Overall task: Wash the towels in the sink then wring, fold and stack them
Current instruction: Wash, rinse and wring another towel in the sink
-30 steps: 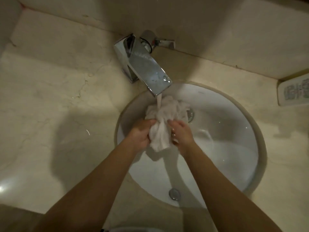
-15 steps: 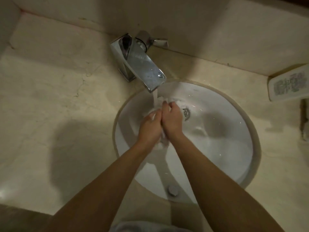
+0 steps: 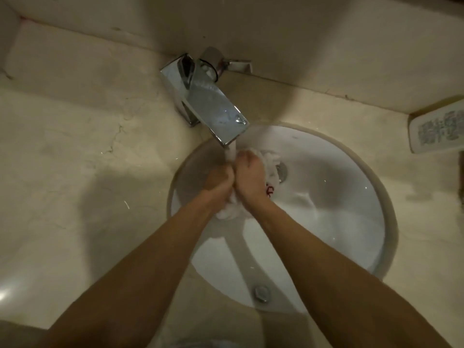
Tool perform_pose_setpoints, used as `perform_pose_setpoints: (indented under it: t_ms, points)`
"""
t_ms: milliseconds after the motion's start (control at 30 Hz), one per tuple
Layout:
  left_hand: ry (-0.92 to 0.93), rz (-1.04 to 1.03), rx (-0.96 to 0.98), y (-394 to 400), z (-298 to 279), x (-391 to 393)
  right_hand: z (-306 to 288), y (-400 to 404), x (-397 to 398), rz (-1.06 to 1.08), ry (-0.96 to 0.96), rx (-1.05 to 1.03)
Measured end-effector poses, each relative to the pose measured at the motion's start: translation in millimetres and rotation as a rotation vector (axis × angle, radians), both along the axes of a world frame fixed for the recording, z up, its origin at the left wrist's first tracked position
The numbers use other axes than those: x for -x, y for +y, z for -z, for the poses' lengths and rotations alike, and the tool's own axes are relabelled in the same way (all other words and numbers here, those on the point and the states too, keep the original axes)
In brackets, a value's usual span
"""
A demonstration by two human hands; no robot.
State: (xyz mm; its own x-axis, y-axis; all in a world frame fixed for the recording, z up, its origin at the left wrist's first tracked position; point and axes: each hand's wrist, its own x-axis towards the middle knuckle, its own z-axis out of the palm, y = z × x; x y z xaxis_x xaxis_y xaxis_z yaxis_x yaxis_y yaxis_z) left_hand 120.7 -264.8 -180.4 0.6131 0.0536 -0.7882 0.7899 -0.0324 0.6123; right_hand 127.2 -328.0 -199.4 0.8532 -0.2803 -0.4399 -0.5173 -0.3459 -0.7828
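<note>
1. Here, your left hand and right hand are pressed side by side over the white sink, both with fingers curled tight around one bunched white towel.
2. The towel sits between your palms, with wet folds showing past the right hand's knuckles, a bit of red marking near that wrist, and a lump hanging below both wrists.
3. Water runs from the chrome faucet straight onto the top of the towel, just where your hands meet.
4. The drain lies just beyond the towel, partly hidden by it.
5. A small patterned dish rests on the beige counter, well to the right of the basin.
</note>
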Motion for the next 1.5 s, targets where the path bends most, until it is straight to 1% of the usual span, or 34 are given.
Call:
perform_pose_setpoints:
  t_ms: [67,100,133,200,267,300,367,400,433,500,567,667,767,800,833,867,900,933,967,1000,1033,1067,1100,1133,1167,1200,1233,1267,1300,1333,1367,1400,1433,1500]
  points:
    - [-0.065,0.126,-0.186,-8,1,10,7,-13,-4,0.118,0.039,0.049]
    - [-0.08,0.169,-0.22,-10,2,14,6,-15,0,0.128,0.06,0.065]
    - [-0.07,0.196,-0.24,-7,6,18,3,-13,12,0.078,0.071,0.018]
    - [-0.018,0.219,-0.296,4,15,25,-8,-9,47,-0.122,0.136,-0.164]
    - [0.015,0.144,-0.196,6,15,41,-9,-26,77,-0.257,0.217,-0.271]
    - [0.026,0.155,-0.135,3,11,51,-3,-42,86,-0.261,0.271,-0.299]
    - [0.077,0.244,-0.063,-4,9,74,3,-78,100,-0.225,0.427,-0.388]
    - [0.103,0.227,-0.023,-3,6,85,6,-93,106,-0.211,0.503,-0.462]
    - [0.163,0.14,0.036,-3,2,91,7,-104,113,-0.208,0.563,-0.532]
    - [0.281,-0.001,0.117,1,1,101,6,-114,122,-0.234,0.609,-0.573]
    - [0.262,0.019,0.116,0,-4,105,5,-113,125,-0.241,0.576,-0.562]
    - [0.224,0.039,0.049,-4,-5,107,4,-104,132,-0.195,0.576,-0.607]
    - [0.123,0.087,-0.084,4,-1,110,4,-104,142,-0.154,0.542,-0.556]
    - [0.063,0.149,-0.161,9,0,111,3,-104,145,-0.097,0.514,-0.554]
    - [0.003,0.264,-0.268,14,0,112,0,-106,145,-0.028,0.448,-0.543]
    - [-0.035,0.411,-0.41,17,2,112,-7,-106,141,0.023,0.336,-0.501]
    - [-0.055,0.507,-0.535,17,3,111,-17,-104,136,0.039,0.203,-0.425]
    - [-0.047,0.513,-0.582,15,-3,109,-27,-100,133,0.013,0.088,-0.337]
    - [-0.05,0.478,-0.502,11,-10,105,-41,-92,129,-0.064,-0.006,-0.243]
    - [-0.043,0.359,-0.29,7,-20,99,-53,-83,125,-0.206,-0.06,-0.158]
    - [-0.002,0.257,-0.048,1,-30,96,-66,-74,125,-0.372,-0.068,-0.123]
    - [0.039,0.188,0.135,1,-35,93,-72,-65,124,-0.518,-0.028,-0.158]
    - [0.059,0.148,0.191,1,-38,91,-77,-59,126,-0.577,0.032,-0.278]
    - [0.069,0.121,0.176,4,-37,90,-79,-60,129,-0.479,0.1,-0.44]
    - [0.069,0.068,0.143,10,-37,91,-77,-64,130,-0.266,0.144,-0.572]
    - [0.089,-0.017,0.163,15,-35,89,-66,-71,133,-0.001,0.18,-0.623]
    - [0.139,-0.094,0.243,19,-39,89,-53,-77,136,0.248,0.22,-0.603]
    - [0.197,-0.153,0.356,23,-40,89,-36,-80,141,0.417,0.283,-0.599]
    - [0.227,-0.199,0.467,29,-36,88,-23,-79,148,0.516,0.399,-0.636]
    - [0.229,-0.239,0.529,33,-36,90,-13,-73,153,0.564,0.532,-0.779]
    - [0.194,-0.25,0.54,34,-40,91,-10,-65,157,0.598,0.614,-0.942]
    - [0.154,-0.255,0.572,35,-40,93,-9,-54,159,0.592,0.64,-1.1]
    - [0.136,-0.247,0.639,32,-46,94,-12,-44,159,0.563,0.614,-1.232]
    - [0.143,-0.248,0.734,26,-54,95,-13,-28,155,0.53,0.418,-1.448]
